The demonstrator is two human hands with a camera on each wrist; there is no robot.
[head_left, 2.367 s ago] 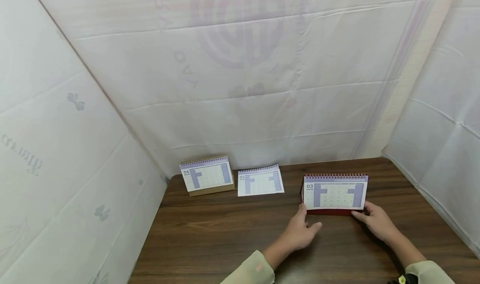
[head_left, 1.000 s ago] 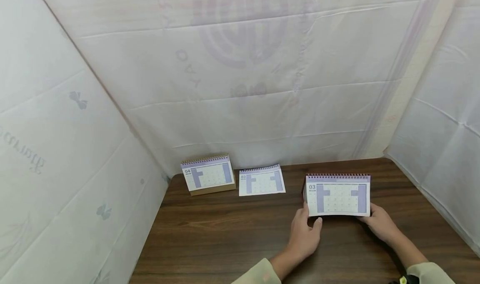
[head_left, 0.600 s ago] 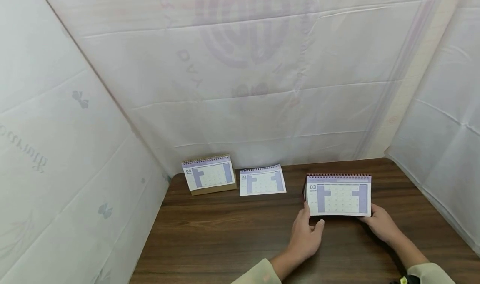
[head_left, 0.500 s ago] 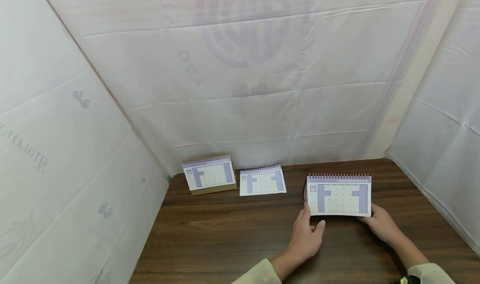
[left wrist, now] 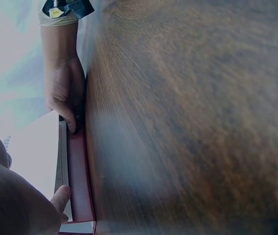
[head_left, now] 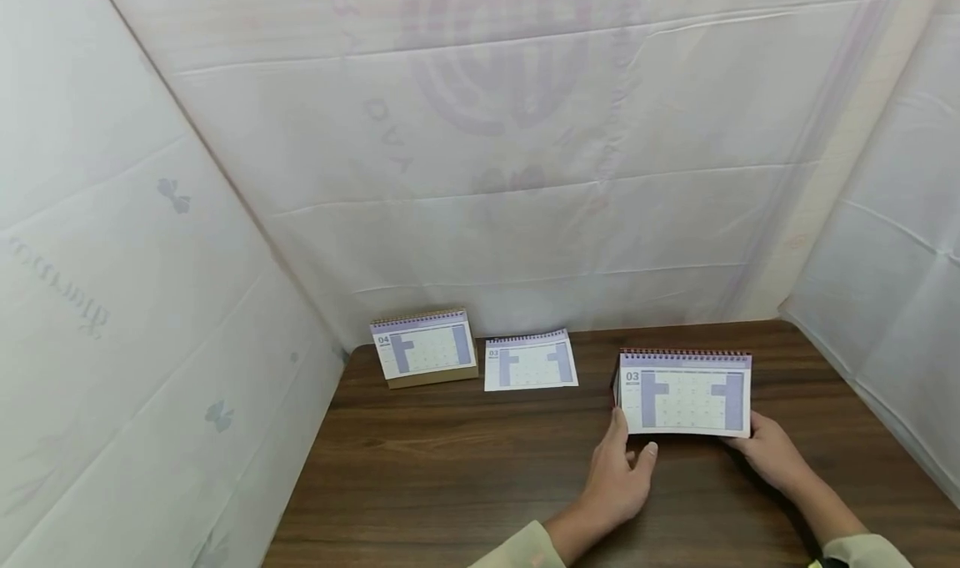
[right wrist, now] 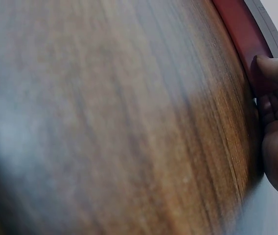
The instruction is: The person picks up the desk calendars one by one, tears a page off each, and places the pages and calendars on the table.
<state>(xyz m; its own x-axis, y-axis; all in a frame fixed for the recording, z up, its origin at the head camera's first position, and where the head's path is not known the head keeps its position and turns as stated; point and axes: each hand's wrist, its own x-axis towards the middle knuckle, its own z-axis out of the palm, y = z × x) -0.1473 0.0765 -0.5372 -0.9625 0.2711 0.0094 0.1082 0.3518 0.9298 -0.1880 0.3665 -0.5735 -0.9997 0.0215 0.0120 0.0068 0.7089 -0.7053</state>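
Observation:
A desk calendar (head_left: 684, 393) with a red base (left wrist: 78, 176) and a page marked 03 stands on the dark wooden table (head_left: 465, 468) at the right. My left hand (head_left: 633, 439) grips its lower left corner, thumb up along the side edge. My right hand (head_left: 750, 434) holds the lower right corner. In the left wrist view my left hand (left wrist: 56, 200) lies against the page stack, and the right hand (left wrist: 63, 93) is at the far end of the base. In the right wrist view my right hand (right wrist: 276, 98) has its fingers curled against the red base (right wrist: 237, 24).
Two more calendars are at the back left: one on a brown base (head_left: 425, 347) showing 04, and a white one (head_left: 530, 359) showing 03. White plastic sheeting (head_left: 480, 176) walls in the table on the left, back and right.
Both hands have closed in on the calendar's lower corners. Its red base, visible under the page 2.4 s ago, is now covered in the head view. Little has moved in the last second.

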